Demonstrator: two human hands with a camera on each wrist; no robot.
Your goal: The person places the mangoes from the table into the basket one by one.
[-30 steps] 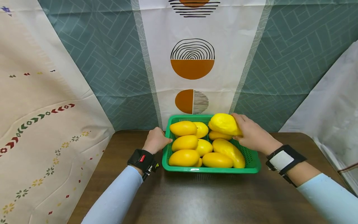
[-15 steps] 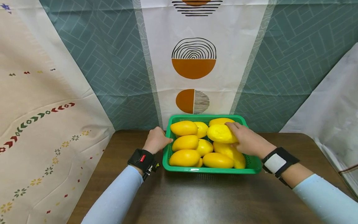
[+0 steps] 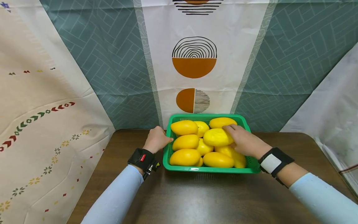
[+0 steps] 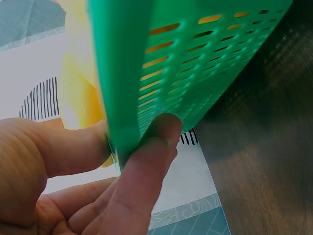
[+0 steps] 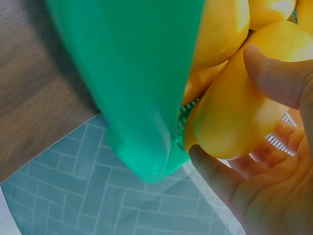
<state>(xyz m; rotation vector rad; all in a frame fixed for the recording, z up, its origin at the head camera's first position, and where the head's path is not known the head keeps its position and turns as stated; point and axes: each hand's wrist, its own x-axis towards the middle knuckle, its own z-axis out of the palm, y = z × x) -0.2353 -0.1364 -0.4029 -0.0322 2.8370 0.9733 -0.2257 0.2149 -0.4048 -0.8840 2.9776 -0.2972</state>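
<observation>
A green plastic basket [image 3: 209,170] with slotted walls stands on the table, filled with several yellow mangoes [image 3: 185,157]. My left hand [image 3: 157,140] is at its left side. In the left wrist view the thumb and fingers pinch the basket's rim [image 4: 117,83]. Over the basket's right half, my right hand [image 3: 246,141] grips a bright yellow mango [image 3: 217,137] from its right end. That mango lies across the middle of the pile, overlapping the ones beneath. In the right wrist view, the thumb is on one side of the held mango [image 5: 234,110] and the fingers curl round the other.
The dark wooden table [image 3: 201,199] extends in front of the basket and to both sides. Behind it hangs a patterned cloth [image 3: 193,68]. A cream cloth [image 3: 50,133] drapes at the left, and a white one [image 3: 330,102] at the right.
My right hand has brought the mango down and slightly left, from the back right of the basket onto the pile's middle. The left hand stays on the rim.
</observation>
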